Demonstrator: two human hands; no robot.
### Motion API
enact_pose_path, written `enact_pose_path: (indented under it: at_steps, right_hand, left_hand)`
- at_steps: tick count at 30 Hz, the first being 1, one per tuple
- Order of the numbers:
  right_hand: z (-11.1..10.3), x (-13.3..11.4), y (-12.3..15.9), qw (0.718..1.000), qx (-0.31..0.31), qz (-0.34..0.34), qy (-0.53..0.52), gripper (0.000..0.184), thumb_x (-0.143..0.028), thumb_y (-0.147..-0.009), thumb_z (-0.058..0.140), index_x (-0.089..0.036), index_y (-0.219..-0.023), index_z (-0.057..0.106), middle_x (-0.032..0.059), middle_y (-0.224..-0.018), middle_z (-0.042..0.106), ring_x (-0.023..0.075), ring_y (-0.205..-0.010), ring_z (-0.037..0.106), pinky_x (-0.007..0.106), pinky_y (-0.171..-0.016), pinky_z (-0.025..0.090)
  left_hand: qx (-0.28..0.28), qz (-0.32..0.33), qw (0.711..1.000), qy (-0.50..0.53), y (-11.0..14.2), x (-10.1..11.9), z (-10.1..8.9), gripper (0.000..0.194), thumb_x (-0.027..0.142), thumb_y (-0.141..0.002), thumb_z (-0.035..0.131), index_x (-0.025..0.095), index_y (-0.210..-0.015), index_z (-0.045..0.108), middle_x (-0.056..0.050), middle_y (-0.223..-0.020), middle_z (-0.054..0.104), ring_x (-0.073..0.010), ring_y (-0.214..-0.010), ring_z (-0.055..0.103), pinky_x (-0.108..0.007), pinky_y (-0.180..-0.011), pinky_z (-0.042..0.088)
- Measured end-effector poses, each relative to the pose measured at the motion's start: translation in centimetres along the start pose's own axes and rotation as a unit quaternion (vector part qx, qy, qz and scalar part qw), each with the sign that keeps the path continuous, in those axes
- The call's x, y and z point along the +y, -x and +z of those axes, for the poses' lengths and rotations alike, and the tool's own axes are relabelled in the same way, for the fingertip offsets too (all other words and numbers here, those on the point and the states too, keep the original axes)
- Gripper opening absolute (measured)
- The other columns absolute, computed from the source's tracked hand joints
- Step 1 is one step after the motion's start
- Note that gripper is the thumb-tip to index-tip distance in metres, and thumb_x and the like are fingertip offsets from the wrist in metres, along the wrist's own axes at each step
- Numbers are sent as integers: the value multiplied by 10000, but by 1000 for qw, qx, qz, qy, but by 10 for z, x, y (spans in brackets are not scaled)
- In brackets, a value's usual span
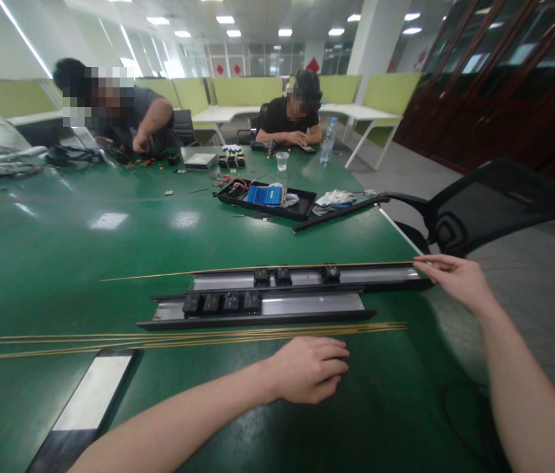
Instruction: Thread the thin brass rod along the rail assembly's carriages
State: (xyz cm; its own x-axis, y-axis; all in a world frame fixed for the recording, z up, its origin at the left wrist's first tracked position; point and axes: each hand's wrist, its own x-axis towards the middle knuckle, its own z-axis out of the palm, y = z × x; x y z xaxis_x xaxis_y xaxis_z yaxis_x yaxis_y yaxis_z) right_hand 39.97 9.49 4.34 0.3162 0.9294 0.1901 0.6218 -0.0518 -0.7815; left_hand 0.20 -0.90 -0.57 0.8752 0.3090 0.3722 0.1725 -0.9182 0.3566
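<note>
At the right end of the longer metal channel, my right hand point(454, 279) pinches a thin brass rod point(159, 276) near its end. That rod runs left along the channel's far edge and past its other end. Several black blocks point(283, 276) sit inside the longer channel point(380, 272). A shorter channel point(314, 304) lies parallel in front of it, with several more black blocks point(211, 303) side by side at its left. My left hand point(309, 369) rests open and palm down on the table, just in front of several loose brass rods point(198, 338).
A black-and-white flat bar point(94, 392) lies at the front left of the green table point(85, 256). Farther back are a black tray point(301, 205), gloves point(335, 200), a plastic cup point(282, 161) and a water bottle point(328, 140). Other people sit across. A mesh chair point(504, 197) stands right.
</note>
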Motion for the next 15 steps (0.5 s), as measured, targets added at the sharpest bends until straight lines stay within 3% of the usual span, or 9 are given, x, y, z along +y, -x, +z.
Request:
enact_pose_path:
  at_steps: [15]
  right_hand:
    - [-4, 2, 4, 999, 41, 6, 14, 609, -581, -640, 780, -118, -1034, 803, 24, -573, 587, 157, -579, 485, 302, -564, 376]
  left_hand:
    - [-1, -1, 1000, 6, 2, -1, 1, 302, 244, -976, 471, 124, -1156, 681, -109, -1346, 658, -226, -1348, 561, -335, -1147, 470]
